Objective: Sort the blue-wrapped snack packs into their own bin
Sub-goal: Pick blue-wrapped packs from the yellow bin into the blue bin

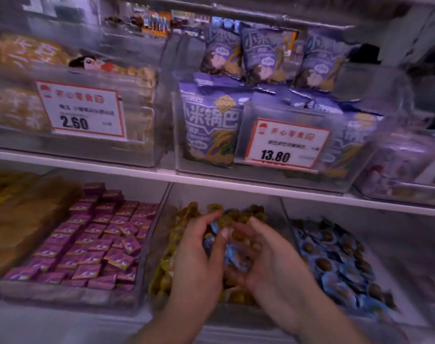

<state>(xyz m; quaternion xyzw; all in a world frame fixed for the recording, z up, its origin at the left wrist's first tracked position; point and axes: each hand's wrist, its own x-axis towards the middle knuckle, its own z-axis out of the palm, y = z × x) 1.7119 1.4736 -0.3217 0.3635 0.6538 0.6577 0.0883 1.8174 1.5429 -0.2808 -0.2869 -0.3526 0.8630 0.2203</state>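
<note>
Blue-wrapped snack packs (232, 254) gathered between both hands over the yellow-pack bin (167, 274).

Left hand (201, 256) and right hand (268, 264) cup them loosely; loose packs might slip back among yellow ones before reaching the blue bin (340, 264) alongside.

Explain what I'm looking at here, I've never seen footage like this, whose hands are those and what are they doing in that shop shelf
This is one picture from a camera worn on a person's head, looking forward and down, so the two bare hands are the wearer's own. There is no machine. The left hand and the right hand are together over the middle bin on the lower shelf, which holds yellow-wrapped snacks. Between the fingers are a few blue-wrapped snack packs; blur hides which hand grips them. The bin of blue packs sits to the right, purple packets to the left. Above are purple snack bags and price tags.
</note>
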